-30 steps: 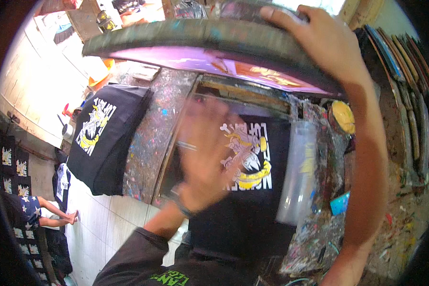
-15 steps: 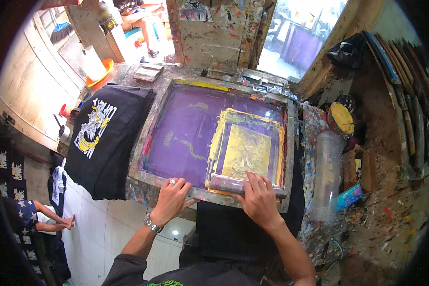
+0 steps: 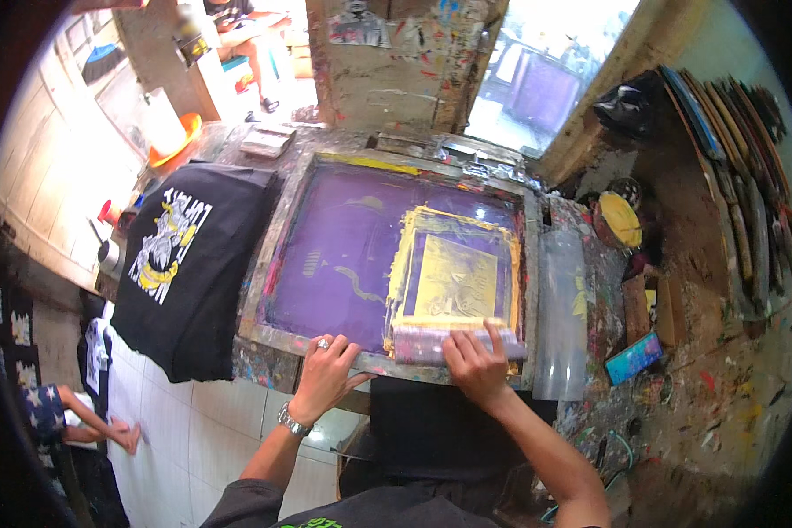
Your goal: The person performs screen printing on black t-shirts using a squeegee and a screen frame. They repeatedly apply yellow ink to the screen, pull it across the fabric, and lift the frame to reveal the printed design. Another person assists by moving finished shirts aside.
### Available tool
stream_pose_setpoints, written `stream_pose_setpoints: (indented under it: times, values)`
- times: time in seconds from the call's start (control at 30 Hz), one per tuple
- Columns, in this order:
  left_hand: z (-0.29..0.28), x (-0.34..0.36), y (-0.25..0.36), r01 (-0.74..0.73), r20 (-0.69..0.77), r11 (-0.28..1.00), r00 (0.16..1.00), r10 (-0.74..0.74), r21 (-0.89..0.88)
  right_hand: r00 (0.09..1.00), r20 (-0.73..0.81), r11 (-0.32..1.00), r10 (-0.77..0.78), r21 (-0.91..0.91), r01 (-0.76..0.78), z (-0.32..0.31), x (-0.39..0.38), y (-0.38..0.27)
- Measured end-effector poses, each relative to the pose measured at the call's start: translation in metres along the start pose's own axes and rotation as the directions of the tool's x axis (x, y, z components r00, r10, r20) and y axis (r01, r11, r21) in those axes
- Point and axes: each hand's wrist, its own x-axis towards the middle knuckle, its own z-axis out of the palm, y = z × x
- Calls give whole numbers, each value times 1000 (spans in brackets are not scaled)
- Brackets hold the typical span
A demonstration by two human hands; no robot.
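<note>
Head view shows us one screen-printing frame point(image 3: 277, 338), and from it we place everything else. Within its right half, on the purple mesh point(image 3: 326, 246), is one rectangular stencil panel point(image 3: 458, 273) coated in yellow ink, its artwork too fine for us to read. Our right hand point(image 3: 480, 365) grasps one squeegee point(image 3: 421, 343), fingers bent over its top, and the blade's body lies across the panel's near end. Our left hand point(image 3: 326, 374), wearing one ring and one metal wristwatch point(image 3: 293, 420), grips the frame's near bar. Just left of the frame lies one pile of black garments point(image 3: 216, 299), its top piece bearing one print: white block capitals around a grey and yellow figure. Black cloth point(image 3: 449, 422) shows in front of the frame. Just right of it lies one clear plastic cylinder point(image 3: 559, 326); farther right are one round tub of yellow ink point(image 3: 620, 220) and one blue packet point(image 3: 634, 358), any label illegible to us. Beyond the frame's far left corner one person point(image 3: 257, 57) sits; well left of the frame we see another's bare legs point(image 3: 92, 417) below star-patterned shorts point(image 3: 46, 414).
</note>
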Motion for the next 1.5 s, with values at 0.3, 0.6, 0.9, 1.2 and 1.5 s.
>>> stream_pose_setpoints:
  times: [0.3,0.6,0.9,1.2,1.5]
  values:
    - [-3,-1,-6,-36,-26,999,999,36,7,984,99,989,150,-28,-148,80,99,102]
    - [3,-3,-6,4,-46,1000,999,-4,-2,882,470,964,30,220,-150,34,113,108]
    - [-2,-2,-6,63,49,998,997,-62,-13,897,316,951,308,-78,-299,77,160,156]
    - [-4,0,-8,25,30,996,999,-22,-89,550,384,655,741,-238,-717,-13,87,41]
    - [0,4,-7,19,-29,1000,999,-19,-12,858,342,910,385,16,-414,39,148,105]
